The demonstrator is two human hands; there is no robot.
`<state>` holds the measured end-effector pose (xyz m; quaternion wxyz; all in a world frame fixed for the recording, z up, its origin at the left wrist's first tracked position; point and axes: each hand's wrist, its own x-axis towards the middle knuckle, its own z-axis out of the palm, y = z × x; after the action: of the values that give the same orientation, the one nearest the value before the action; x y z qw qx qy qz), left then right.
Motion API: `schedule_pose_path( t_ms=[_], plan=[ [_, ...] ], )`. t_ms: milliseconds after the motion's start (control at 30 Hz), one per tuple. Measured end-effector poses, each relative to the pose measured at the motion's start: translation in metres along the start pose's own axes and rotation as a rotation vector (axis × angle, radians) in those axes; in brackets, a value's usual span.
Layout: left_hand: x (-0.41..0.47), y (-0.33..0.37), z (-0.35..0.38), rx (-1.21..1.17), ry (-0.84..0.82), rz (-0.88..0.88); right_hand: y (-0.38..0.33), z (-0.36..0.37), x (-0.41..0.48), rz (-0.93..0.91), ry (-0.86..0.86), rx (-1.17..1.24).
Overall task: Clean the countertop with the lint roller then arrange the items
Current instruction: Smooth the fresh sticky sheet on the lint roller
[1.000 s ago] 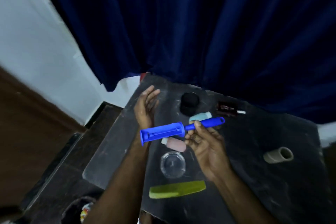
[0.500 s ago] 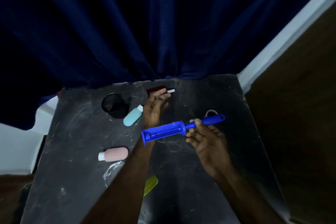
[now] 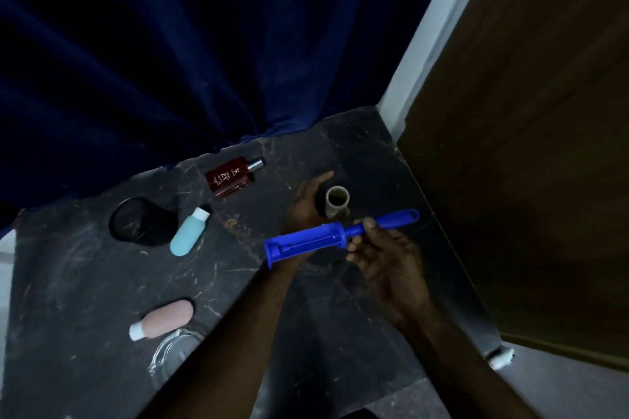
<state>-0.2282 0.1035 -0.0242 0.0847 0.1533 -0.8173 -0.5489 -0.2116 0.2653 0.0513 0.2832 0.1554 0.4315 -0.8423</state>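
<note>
Gripping the blue lint roller [image 3: 308, 241] by its handle, right hand [image 3: 384, 262] holds it above the dark bench [image 3: 85, 282]; left hand [image 3: 306, 201] open, fingers beside the cardboard tube [image 3: 336, 201], contact unclear. Bottles lie left.

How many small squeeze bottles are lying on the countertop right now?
2: the light blue bottle lies beside the black cup; the pink bottle lies nearer the camera, left of the forearm. That arm could hide another.

3 bottles [image 3: 188, 231], 1 lint roller [image 3: 308, 241], 2 hands [image 3: 386, 258]
</note>
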Motion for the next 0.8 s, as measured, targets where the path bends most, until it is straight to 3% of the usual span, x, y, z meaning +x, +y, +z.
schedule_pose_path(
  t_ms=[133, 400, 533, 667, 800],
  plan=[
    [-0.005, -0.001, -0.001, 0.120, 0.022, 0.124, -0.009, -0.005, -0.003, -0.017, 0.007, -0.003],
    [-0.018, 0.009, -0.030, -0.159, 0.172, -0.244, -0.033, -0.002, 0.002, -0.131, -0.018, -0.004],
    [-0.031, 0.024, -0.060, -0.562, 0.357, -0.283, -0.044, -0.001, 0.012, -0.185, -0.007, 0.030],
    [-0.053, 0.032, -0.091, -0.968, 0.293, -0.338, -0.055, 0.000, 0.019, -0.238, -0.017, 0.017],
    [-0.069, 0.039, -0.111, -1.092, 0.304, -0.331, -0.058, 0.008, 0.018, -0.267, -0.048, 0.015]
  ],
)
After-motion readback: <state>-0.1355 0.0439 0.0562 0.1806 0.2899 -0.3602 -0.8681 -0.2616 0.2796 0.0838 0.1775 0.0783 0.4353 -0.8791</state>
